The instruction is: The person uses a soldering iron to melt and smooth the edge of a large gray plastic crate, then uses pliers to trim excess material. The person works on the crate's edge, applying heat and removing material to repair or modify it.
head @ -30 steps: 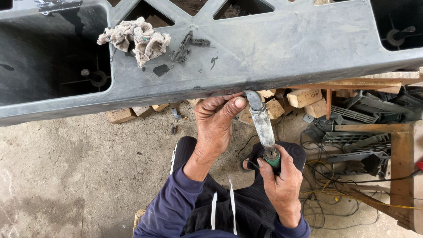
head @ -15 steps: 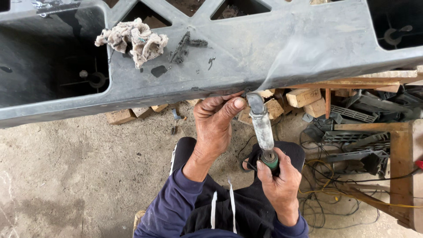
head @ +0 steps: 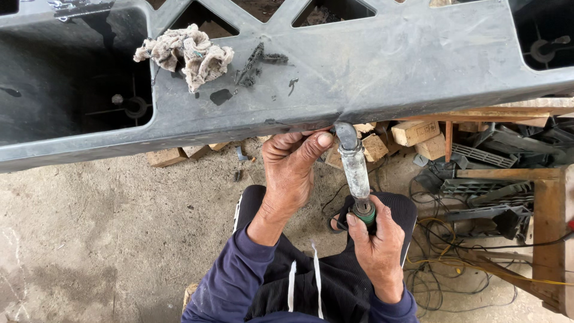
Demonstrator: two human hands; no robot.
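Gripping a grey tool [head: 355,170] by its green-ringed lower end, the right hand [head: 375,245] holds the tip up against the front edge of a grey plastic panel [head: 382,66]. Just left of it, the left hand [head: 291,164] curls its fingers under that edge. A rag [head: 185,54] lies on the panel, up and left of both hands.

A rough repair workshop, seen from above. A bare, dusty concrete floor [head: 89,239] fills the lower left of the frame, and a large grey moulded plastic panel [head: 388,66] spans the top with a dirty rag [head: 185,54] lying on it. Wooden offcut blocks [head: 412,133] sit at centre, while tangled wires [head: 472,263], black plastic scrap parts [head: 496,149] and a timber frame [head: 547,239] crowd the right side.
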